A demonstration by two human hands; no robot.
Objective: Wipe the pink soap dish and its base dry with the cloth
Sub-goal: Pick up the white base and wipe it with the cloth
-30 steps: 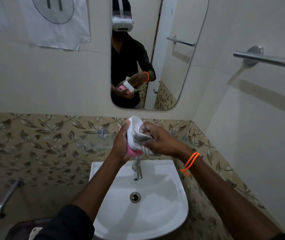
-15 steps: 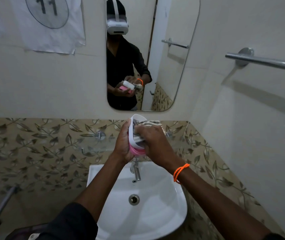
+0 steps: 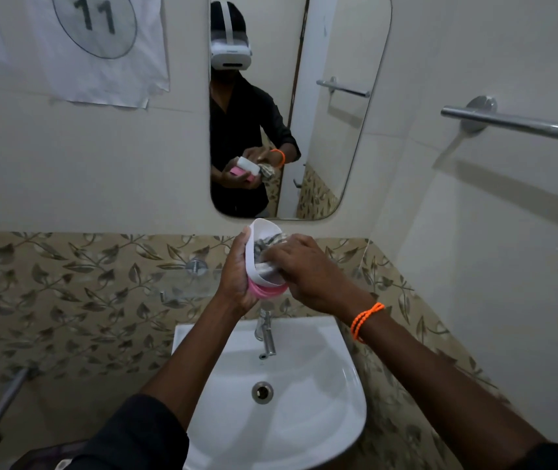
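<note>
From the head view, the left hand (image 3: 236, 279) grips the soap dish (image 3: 264, 262), white part over pink base, held on edge above the sink (image 3: 321, 418). The right hand (image 3: 308, 266) is closed on the cloth (image 3: 267, 244), pressing it into the dish's hollow, just below the mirror (image 3: 338, 113).

sink (image 3: 308, 432) white, below tap (image 3: 265, 334) | mirror (image 3: 338, 130) on wall | towel bar (image 3: 521, 125) right | paper "11" (image 3: 101, 52) upper left
</note>
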